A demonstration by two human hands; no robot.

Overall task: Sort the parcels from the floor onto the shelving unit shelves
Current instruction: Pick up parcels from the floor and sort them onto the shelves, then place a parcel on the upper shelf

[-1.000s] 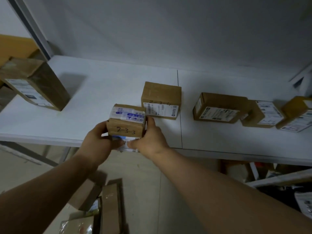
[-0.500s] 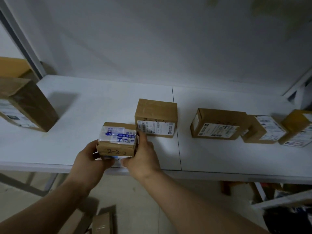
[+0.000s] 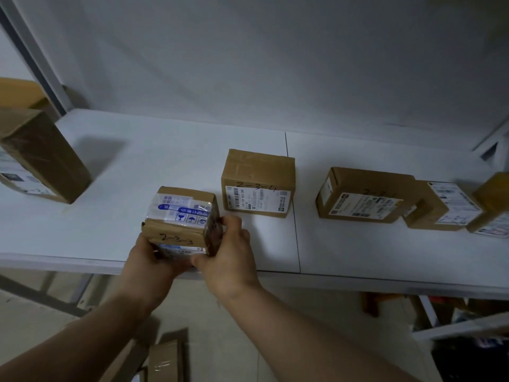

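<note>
A small brown parcel (image 3: 180,220) marked "2-3-3", with blue and clear tape on top, is at the front edge of the white shelf (image 3: 110,188). My left hand (image 3: 150,260) grips its near left side and my right hand (image 3: 230,255) grips its right side. Whether its base rests on the shelf is unclear. Just right of it stands a parcel marked "2-3-4" (image 3: 257,183). Further right lie three more labelled parcels: one (image 3: 363,195), another (image 3: 438,206) and a third (image 3: 491,205) at the frame edge.
A tall brown box (image 3: 41,158) stands at the shelf's far left. Open shelf surface lies between it and the held parcel. Below the shelf, more parcels (image 3: 165,357) lie on the floor. A lower shelf with items (image 3: 454,326) shows at bottom right.
Both hands have carried the "2-3-3" parcel forward and down towards the shelf, beside the "2-3-4" parcel. The view has moved closer to the shelf.
</note>
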